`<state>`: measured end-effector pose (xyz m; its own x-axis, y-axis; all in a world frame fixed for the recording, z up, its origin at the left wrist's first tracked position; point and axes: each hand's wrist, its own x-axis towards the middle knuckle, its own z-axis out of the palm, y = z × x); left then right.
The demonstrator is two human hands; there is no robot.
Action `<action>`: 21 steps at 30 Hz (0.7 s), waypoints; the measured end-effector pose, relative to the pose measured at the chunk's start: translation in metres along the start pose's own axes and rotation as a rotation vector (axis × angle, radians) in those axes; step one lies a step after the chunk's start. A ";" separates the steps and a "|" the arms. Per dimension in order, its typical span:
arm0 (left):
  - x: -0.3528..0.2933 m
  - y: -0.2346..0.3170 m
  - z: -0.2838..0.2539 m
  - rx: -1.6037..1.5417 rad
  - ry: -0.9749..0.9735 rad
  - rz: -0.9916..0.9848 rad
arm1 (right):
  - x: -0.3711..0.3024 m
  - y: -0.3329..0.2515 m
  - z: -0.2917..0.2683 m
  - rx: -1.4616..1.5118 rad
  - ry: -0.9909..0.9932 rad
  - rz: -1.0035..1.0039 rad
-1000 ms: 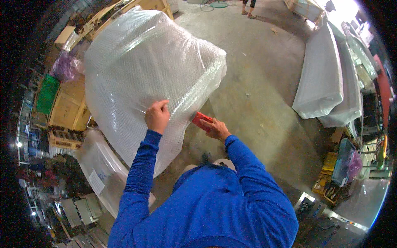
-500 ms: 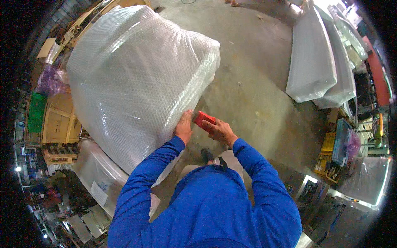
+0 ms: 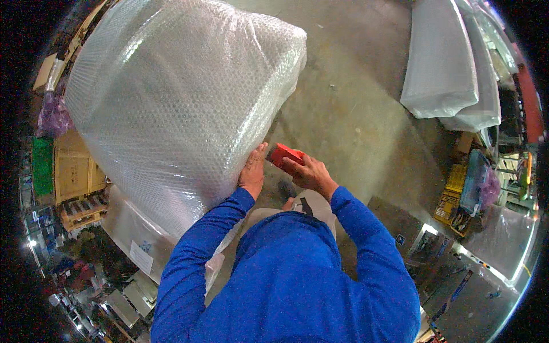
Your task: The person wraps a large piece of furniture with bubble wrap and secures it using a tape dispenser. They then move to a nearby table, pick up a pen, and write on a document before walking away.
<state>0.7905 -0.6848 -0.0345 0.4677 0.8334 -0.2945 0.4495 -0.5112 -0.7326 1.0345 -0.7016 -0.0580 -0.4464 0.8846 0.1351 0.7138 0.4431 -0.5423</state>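
Head view: the bulky, clear bubble-wrapped bundle [image 3: 189,86], left of centre, runs off the top edge, contents unreadable. Left hand [image 3: 252,170] flat, fingers extended, against its near right edge! Right hand [image 3: 311,172] closed round a red, block-shaped tool [image 3: 287,155] beside it. Glossy, dimpled film; smooth grey floor [image 3: 360,131].

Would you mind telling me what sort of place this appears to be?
Probably a warehouse or packing workshop: there is a large bubble-wrapped bundle in front, pale wrapped pieces at the right, and a wooden crate at the left.
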 end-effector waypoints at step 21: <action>0.025 0.016 0.022 0.345 -0.124 0.027 | 0.035 0.016 0.053 -0.093 -0.114 0.031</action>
<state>0.7926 -0.6678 -0.0675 0.3702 0.8505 -0.3736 0.1450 -0.4501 -0.8811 1.0015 -0.6715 -0.1063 -0.4780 0.8781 0.0218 0.7728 0.4322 -0.4648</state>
